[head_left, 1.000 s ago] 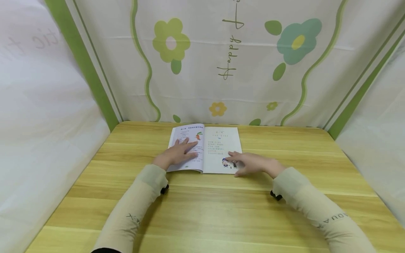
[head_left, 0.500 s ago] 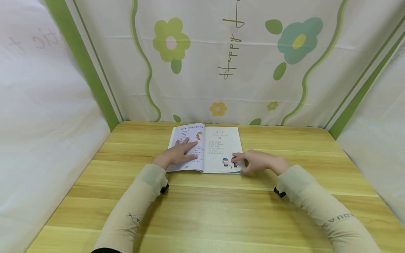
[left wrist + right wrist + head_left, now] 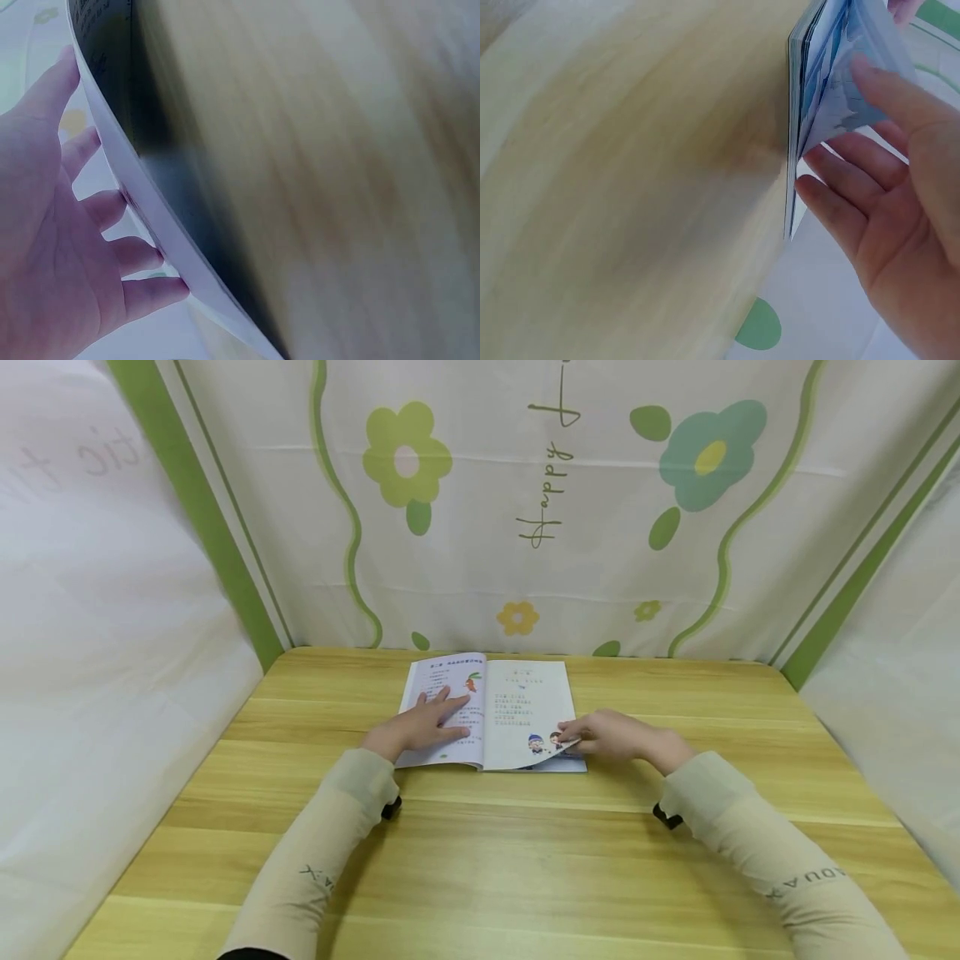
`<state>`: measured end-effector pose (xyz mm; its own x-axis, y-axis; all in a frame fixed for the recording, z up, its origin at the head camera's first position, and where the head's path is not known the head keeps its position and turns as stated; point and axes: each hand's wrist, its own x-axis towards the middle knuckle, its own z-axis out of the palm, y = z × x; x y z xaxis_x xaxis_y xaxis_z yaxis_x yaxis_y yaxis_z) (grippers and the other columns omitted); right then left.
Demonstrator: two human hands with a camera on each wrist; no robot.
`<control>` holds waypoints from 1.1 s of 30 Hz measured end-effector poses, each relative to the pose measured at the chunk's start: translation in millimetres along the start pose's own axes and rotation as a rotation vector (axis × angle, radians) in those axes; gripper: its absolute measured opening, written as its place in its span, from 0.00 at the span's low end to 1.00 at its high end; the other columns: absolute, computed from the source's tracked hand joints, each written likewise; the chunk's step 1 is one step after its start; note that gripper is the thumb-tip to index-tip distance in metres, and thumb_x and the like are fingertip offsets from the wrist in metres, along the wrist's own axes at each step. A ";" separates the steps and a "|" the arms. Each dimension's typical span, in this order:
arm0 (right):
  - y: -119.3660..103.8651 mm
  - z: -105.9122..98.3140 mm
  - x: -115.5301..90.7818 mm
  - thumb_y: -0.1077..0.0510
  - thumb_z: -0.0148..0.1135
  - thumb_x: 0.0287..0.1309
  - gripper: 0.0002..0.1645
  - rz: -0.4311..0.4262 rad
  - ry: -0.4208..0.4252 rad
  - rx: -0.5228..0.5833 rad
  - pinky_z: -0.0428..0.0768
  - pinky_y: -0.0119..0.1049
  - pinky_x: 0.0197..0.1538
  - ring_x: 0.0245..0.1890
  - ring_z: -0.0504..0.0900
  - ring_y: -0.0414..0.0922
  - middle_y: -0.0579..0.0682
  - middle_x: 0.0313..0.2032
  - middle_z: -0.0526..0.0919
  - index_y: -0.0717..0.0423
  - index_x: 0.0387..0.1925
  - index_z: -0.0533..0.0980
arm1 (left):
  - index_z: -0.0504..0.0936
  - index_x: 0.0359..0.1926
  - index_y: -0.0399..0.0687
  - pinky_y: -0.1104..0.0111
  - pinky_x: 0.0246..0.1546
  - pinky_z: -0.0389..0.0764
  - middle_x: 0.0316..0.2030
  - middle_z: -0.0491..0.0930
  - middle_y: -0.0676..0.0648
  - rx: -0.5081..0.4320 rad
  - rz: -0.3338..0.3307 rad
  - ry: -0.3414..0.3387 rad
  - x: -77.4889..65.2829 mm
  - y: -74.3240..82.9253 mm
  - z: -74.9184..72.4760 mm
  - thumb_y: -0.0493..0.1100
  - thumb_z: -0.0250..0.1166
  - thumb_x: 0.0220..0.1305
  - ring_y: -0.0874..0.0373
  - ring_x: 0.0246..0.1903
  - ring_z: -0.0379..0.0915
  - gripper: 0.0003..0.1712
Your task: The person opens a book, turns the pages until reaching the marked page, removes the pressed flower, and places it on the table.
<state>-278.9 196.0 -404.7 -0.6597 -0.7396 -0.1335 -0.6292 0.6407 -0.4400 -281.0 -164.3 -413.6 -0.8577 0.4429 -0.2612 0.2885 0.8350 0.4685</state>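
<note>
An open booklet (image 3: 521, 689) lies on the wooden table, with printed text and small cartoon figures on its pages. My left hand (image 3: 416, 727) rests on the left page with its fingers spread. In the left wrist view, the fingertips of that hand (image 3: 52, 240) touch the page along the curved booklet (image 3: 176, 221). At the lower right corner, my right hand (image 3: 618, 735) pinches a page and lifts it, baring part of the sheet beneath. In the right wrist view, thumb and fingers of the right hand (image 3: 900, 195) stand on either side of the raised page (image 3: 855, 94).
The wooden table (image 3: 480, 860) extends in front of the booklet towards the person. A white cloth (image 3: 465, 552) with printed flowers hangs right behind the table's far edge. More white cloth walls stand at the left and right sides.
My right hand has slid from the right page outward to its corner and taken hold of the page, whose corner has risen and curled. The left hand has stayed in place.
</note>
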 end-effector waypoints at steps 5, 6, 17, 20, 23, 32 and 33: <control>-0.9 1.5 2.8 0.58 0.61 0.73 0.12 0.052 0.112 0.039 0.77 0.53 0.61 0.57 0.82 0.57 0.61 0.63 0.78 0.54 0.50 0.87 | 0.51 0.83 0.60 0.45 0.75 0.32 0.81 0.35 0.42 -0.017 0.000 -0.005 0.4 -1.2 1.2 0.64 0.56 0.75 0.36 0.78 0.21 0.43; -1.6 2.2 3.7 0.57 0.61 0.73 0.12 0.061 0.138 0.042 0.79 0.52 0.58 0.55 0.83 0.57 0.61 0.63 0.78 0.54 0.49 0.87 | 0.51 0.83 0.60 0.45 0.75 0.32 0.81 0.35 0.42 -0.021 0.000 -0.006 0.2 -1.4 1.3 0.64 0.56 0.75 0.36 0.78 0.21 0.43; -10.6 12.1 11.1 0.41 0.58 0.74 0.37 0.220 0.279 0.196 0.59 0.62 0.72 0.72 0.59 0.68 0.69 0.77 0.50 0.66 0.69 0.71 | 0.51 0.83 0.62 0.43 0.75 0.34 0.81 0.35 0.43 -0.020 -0.009 -0.006 -0.6 -0.7 1.2 0.65 0.55 0.75 0.33 0.77 0.23 0.43; -12.1 13.0 14.0 0.39 0.57 0.74 0.45 0.256 0.287 0.272 0.57 0.61 0.73 0.74 0.56 0.68 0.70 0.78 0.41 0.65 0.77 0.59 | 0.51 0.83 0.62 0.43 0.75 0.34 0.81 0.35 0.43 -0.023 -0.015 -0.004 -0.5 0.2 -0.4 0.65 0.55 0.75 0.34 0.77 0.22 0.43; -13.9 15.8 18.3 0.42 0.57 0.75 0.53 0.247 0.315 0.412 0.55 0.58 0.74 0.75 0.51 0.68 0.69 0.78 0.31 0.65 0.81 0.40 | 0.50 0.83 0.63 0.44 0.75 0.34 0.81 0.35 0.43 -0.023 -0.016 -0.009 0.2 0.1 -0.9 0.65 0.55 0.75 0.35 0.77 0.22 0.43; -25.3 20.6 31.7 0.55 0.58 0.76 0.64 0.169 0.409 0.878 0.53 0.51 0.75 0.78 0.40 0.63 0.61 0.75 0.13 0.56 0.74 0.13 | 0.50 0.83 0.60 0.46 0.76 0.31 0.81 0.35 0.42 -0.020 0.003 -0.013 0.2 0.0 -1.4 0.64 0.55 0.76 0.39 0.78 0.23 0.43; -27.1 20.1 32.6 0.56 0.59 0.76 0.64 0.163 0.415 0.890 0.54 0.50 0.75 0.78 0.41 0.63 0.60 0.76 0.14 0.56 0.75 0.13 | 0.50 0.83 0.60 0.46 0.76 0.31 0.81 0.35 0.42 -0.020 0.003 -0.012 0.2 -0.3 -1.2 0.64 0.55 0.76 0.39 0.78 0.23 0.43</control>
<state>-275.1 150.4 -414.9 -0.9092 -0.4163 -0.0053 -0.0926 0.2145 -0.9723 -281.7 -164.8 -412.8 -0.8518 0.4491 -0.2699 0.2820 0.8271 0.4861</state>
